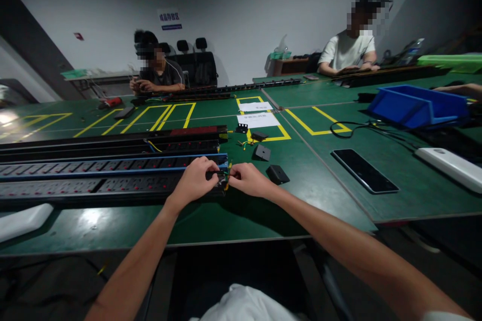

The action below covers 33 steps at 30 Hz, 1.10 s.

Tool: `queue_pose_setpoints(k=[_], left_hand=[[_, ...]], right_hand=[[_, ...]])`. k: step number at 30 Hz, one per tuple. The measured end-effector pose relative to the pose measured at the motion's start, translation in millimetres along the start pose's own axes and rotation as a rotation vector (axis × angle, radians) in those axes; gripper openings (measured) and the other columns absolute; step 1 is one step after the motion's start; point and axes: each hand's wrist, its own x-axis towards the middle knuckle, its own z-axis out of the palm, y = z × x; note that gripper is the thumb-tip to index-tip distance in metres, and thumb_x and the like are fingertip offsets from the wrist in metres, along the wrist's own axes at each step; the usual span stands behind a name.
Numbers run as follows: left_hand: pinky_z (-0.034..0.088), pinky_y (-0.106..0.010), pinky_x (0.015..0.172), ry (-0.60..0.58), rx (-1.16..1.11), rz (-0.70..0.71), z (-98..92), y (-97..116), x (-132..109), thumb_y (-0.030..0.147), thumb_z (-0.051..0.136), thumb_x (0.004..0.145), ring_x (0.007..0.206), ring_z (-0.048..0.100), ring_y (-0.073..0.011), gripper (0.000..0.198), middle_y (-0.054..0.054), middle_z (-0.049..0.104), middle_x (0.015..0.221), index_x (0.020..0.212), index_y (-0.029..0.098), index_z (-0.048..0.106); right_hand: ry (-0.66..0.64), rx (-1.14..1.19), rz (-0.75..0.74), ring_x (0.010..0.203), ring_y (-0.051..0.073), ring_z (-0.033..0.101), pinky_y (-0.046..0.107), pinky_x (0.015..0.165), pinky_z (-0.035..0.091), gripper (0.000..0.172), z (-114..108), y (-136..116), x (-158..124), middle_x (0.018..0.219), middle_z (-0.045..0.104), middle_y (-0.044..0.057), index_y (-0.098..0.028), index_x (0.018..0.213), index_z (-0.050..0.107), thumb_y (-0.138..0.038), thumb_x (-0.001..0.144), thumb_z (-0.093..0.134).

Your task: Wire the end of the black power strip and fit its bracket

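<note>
Close work at the end of the nearest socket strip [131,184], which stretches toward nine o'clock, seems our step, our left hand [196,178] and right hand [247,179] half-curled, any hold unclear, the next move probably needing steadiness.

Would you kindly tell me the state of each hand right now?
Left hand: partly curled at the end of the nearest long black strip; hold cannot be told.
Right hand: curled beside that end; hold cannot be told.

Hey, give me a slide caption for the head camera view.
Left hand and right hand at one end of a long black strip, small black pieces nearby on a green table.
</note>
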Motion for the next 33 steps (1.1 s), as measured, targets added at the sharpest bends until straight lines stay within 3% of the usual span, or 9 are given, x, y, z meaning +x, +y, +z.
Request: queue_pose_setpoints(k=[3,6,10,14,18,24,29,33], left_hand=[[0.049,-0.035,0.081,0.011,-0.062,0.003,-2.6,1,0,0.020,0.057,0.081,0.088,0.060,-0.0200,0.016,-0.006,0.066,0.091,0.093,0.019,0.069],[0.051,-0.033,0.080,0.051,-0.172,-0.055,-6.7,1,1,0.019,0.052,0.084,0.088,0.062,-0.0185,0.020,-0.006,0.068,0.094,0.094,0.019,0.069],[0.051,-0.031,0.073,0.091,-0.285,-0.167,-13.2,-1,4,0.023,0.050,0.087,0.081,0.063,-0.0172,0.020,-0.004,0.070,0.090,0.092,0.018,0.068],[0.050,-0.032,0.076,0.127,-0.214,-0.183,-18.6,3,1,0.026,0.050,0.089,0.079,0.063,-0.0175,0.019,-0.004,0.070,0.089,0.092,0.018,0.068],[0.048,-0.037,0.086,0.126,0.021,-0.133,-20.7,13,-9,0.025,0.051,0.090,0.092,0.062,-0.0218,0.017,-0.005,0.069,0.096,0.093,0.020,0.066],[0.046,-0.045,0.093,0.164,0.246,-0.178,-14.8,23,-35,0.039,0.058,0.090,0.104,0.059,-0.0297,0.028,-0.010,0.066,0.109,0.111,0.022,0.064],[0.042,-0.050,0.102,0.219,0.290,-0.234,-6.0,31,-59,0.043,0.060,0.090,0.120,0.055,-0.0331,0.040,-0.013,0.063,0.128,0.124,0.022,0.058],[0.039,-0.051,0.109,0.253,0.339,-0.260,7.8,33,-71,0.043,0.056,0.092,0.131,0.050,-0.0337,0.045,-0.015,0.058,0.138,0.129,0.017,0.058]], right_hand=[[-0.040,0.006,0.014,0.057,0.010,0.047,0.024,0.054,0.025,0.021,-2,-4,2,0.059,0.053,-0.002,-0.015,0.063,0.056,-0.020,0.083,0.058],[-0.170,0.072,0.012,0.057,0.010,0.049,0.022,0.053,0.029,0.021,-12,-2,3,0.062,0.058,-0.001,-0.015,0.067,0.059,-0.021,0.086,0.055],[-0.295,0.172,0.058,0.056,0.011,0.055,0.021,0.051,0.035,0.026,-32,7,3,0.067,0.065,0.001,-0.014,0.080,0.065,-0.035,0.091,0.055],[-0.350,0.228,0.066,0.059,0.011,0.057,0.021,0.053,0.040,0.027,-45,16,3,0.072,0.066,0.002,-0.014,0.089,0.067,-0.040,0.090,0.060],[-0.284,0.212,0.010,0.062,0.011,0.056,0.021,0.055,0.039,0.023,-46,19,5,0.074,0.067,0.002,-0.013,0.089,0.070,-0.035,0.085,0.068],[-0.132,0.170,-0.002,0.067,0.013,0.060,0.023,0.060,0.041,0.038,-36,11,3,0.083,0.070,0.005,-0.013,0.109,0.072,-0.039,0.082,0.073],[-0.007,-0.006,0.027,0.061,0.014,0.059,0.025,0.056,0.033,0.020,-23,-4,-4,0.069,0.069,0.004,-0.014,0.082,0.077,-0.031,0.086,0.067],[0.114,-0.044,0.022,0.062,0.014,0.060,0.024,0.056,0.031,0.016,-10,-10,-7,0.069,0.070,0.004,-0.015,0.079,0.077,-0.021,0.085,0.063]])
